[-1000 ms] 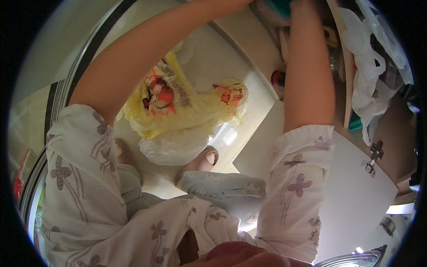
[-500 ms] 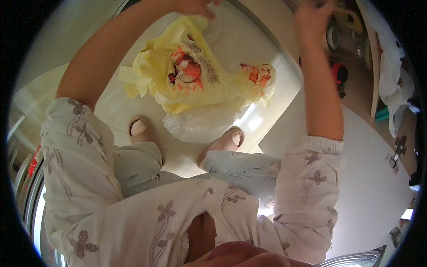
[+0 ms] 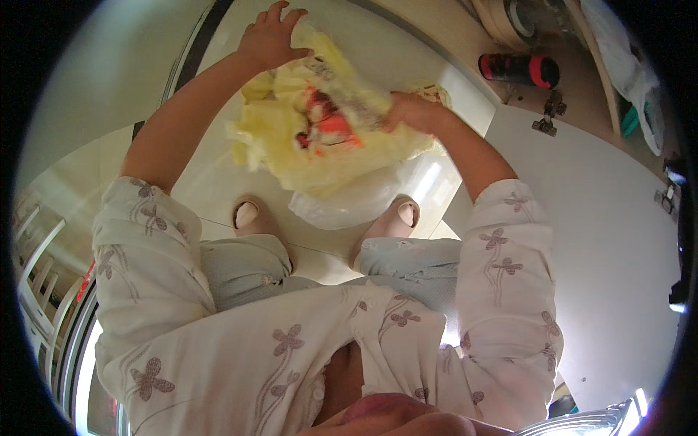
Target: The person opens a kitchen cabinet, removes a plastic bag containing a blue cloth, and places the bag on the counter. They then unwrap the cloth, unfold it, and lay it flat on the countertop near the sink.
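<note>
Yellow plastic bag (image 3: pixel 320 134) stretched between both hands above the floor (image 3: pixel 436 65)
Its long axis runs from the left hand (image 3: pixel 273 36), clenched on the upper corner, down to the right hand (image 3: pixel 411 112), fingers gripping the far edge; a white bag (image 3: pixel 349 207) hangs beneath

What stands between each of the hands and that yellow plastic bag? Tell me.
Nothing visible. The left hand grips the top edge of the crumpled yellow plastic bag with red print, and the right hand clutches its right side; both touch it directly.
</note>
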Motion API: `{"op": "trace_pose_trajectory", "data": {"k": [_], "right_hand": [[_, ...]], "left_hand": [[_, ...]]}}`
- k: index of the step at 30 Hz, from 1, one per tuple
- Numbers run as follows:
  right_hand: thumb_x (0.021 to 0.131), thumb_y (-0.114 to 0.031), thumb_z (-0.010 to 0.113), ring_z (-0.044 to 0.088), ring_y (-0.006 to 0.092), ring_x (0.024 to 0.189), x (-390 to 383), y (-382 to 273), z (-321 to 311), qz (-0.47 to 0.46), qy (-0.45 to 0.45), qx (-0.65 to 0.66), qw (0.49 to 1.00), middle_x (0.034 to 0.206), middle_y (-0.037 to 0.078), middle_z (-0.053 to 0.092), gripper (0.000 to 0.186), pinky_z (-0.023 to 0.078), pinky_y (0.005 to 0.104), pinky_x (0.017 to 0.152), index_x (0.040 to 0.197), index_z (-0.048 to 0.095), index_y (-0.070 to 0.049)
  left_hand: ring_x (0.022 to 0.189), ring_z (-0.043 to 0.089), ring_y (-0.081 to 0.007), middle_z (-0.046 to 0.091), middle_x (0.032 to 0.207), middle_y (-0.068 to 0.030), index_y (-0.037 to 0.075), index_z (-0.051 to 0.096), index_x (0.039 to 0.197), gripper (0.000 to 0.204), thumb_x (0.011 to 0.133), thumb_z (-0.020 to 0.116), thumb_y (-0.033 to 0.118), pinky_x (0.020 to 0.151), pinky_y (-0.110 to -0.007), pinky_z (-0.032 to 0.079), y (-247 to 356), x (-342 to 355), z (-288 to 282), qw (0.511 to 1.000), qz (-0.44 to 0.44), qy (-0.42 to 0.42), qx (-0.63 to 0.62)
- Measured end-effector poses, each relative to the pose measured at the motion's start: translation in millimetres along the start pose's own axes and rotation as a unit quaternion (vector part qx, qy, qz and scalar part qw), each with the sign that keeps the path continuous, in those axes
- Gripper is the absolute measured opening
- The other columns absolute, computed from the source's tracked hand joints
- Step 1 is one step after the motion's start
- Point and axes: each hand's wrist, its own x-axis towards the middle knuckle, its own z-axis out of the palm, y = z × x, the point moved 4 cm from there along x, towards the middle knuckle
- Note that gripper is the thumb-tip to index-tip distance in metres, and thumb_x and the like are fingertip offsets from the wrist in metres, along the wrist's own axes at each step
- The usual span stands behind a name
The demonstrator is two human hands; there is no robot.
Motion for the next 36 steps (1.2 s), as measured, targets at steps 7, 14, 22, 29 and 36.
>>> {"op": "trace_pose_trajectory", "data": {"k": [7,14,22,29,36], "right_hand": [[0.059,-0.035,0.075,0.033,0.0296,0.135,1.7,110.9,-49.2,0.185,0.053,-0.14,0.971,0.144,0.023,0.037,0.098,0.03,0.0357,0.109,0.142,0.038,-0.001],[0.062,-0.008,0.077,0.061,0.0244,0.095,29.2,184.6,-7.0,0.155,0.236,0.033,0.959,0.104,0.011,0.067,0.063,0.047,0.0321,0.087,0.124,0.06,-0.007],[0.069,-0.003,0.058,0.062,0.0284,0.098,-17.1,55.6,-57.5,-0.086,0.04,0.542,0.835,0.108,0.013,0.064,0.045,0.05,0.0399,0.091,0.114,0.059,0.002],[0.077,-0.01,0.062,0.055,0.0318,0.109,-91.4,-66.4,-159.6,-0.311,0.298,0.57,0.7,0.114,0.015,0.058,0.042,0.043,0.0423,0.096,0.116,0.054,0.003],[0.09,-0.025,0.059,0.045,0.0317,0.124,-58.2,-134.2,-184.6,-0.343,0.55,0.15,0.747,0.141,0.017,0.042,0.055,0.038,0.043,0.101,0.136,0.042,0.001]], "left_hand": [[0.125,0.045,-0.04,0.036,0.144,-0.0171,0.022,0.037,0.142,0.072,0.082,0.071,0.04,0.098,-0.049,0.046,-31.1,1.3,31.5,0.98,-0.092,-0.017,-0.175],[0.112,0.055,-0.0359,0.058,0.118,-0.018,0.008,0.047,0.129,0.05,0.086,0.065,0.024,0.092,-0.044,0.048,-61.2,7.2,74.1,0.976,-0.125,-0.067,-0.164],[0.105,0.057,-0.0298,0.051,0.124,-0.0172,0.005,0.055,0.121,0.043,0.082,0.069,0.021,0.089,-0.037,0.053,-86.1,14.8,84.5,0.984,-0.042,-0.171,0.021],[0.079,0.064,-0.0255,0.054,0.118,-0.0117,0.005,0.052,0.121,0.041,0.087,0.065,0.025,0.074,-0.034,0.058,-85.5,10.6,57.6,0.914,-0.186,-0.16,-0.325],[0.071,0.063,-0.0204,0.064,0.095,-0.011,0.006,0.047,0.126,0.046,0.089,0.055,0.033,0.066,-0.035,0.056,-61.7,4.4,29.5,0.794,-0.296,-0.079,-0.525]]}}
